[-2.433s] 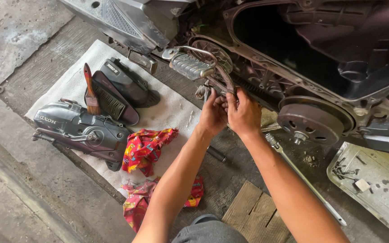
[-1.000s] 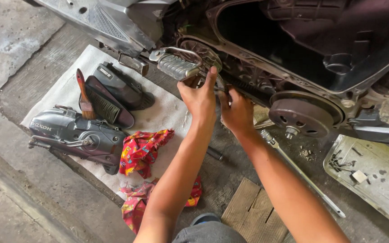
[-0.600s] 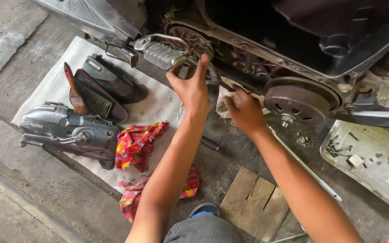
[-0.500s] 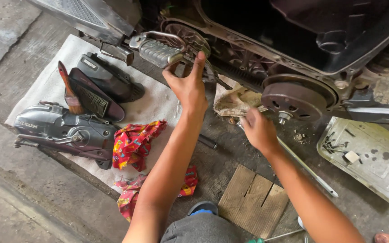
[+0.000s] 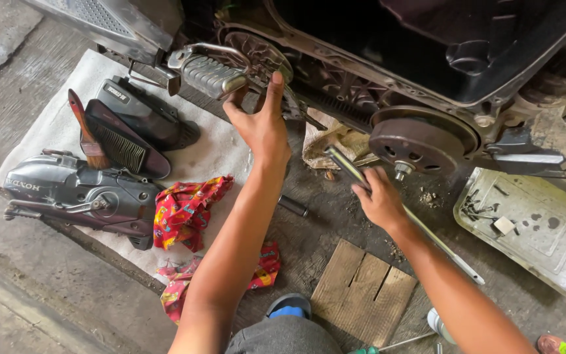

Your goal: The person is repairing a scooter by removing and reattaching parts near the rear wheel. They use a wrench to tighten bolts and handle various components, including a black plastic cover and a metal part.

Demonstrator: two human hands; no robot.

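My left hand (image 5: 263, 124) is open, fingers spread against the front pulley (image 5: 263, 62) beside the footpeg (image 5: 211, 73), as if bracing it. My right hand (image 5: 380, 200) is closed around a long metal bar (image 5: 420, 226) lying on the floor below the rear clutch disc (image 5: 420, 141). Loose screws sit collected in a tray (image 5: 545, 242), and the removed cover (image 5: 80, 196) rests on a cloth (image 5: 54, 118).

Engine parts spread on a floor beside an opened scooter.
A cloth sheet (image 5: 67, 111) lies left, bearing an engine cover (image 5: 80, 196) and brush (image 5: 86, 134); a metal tray (image 5: 538, 226) sits right, a wooden board (image 5: 361, 292) between.
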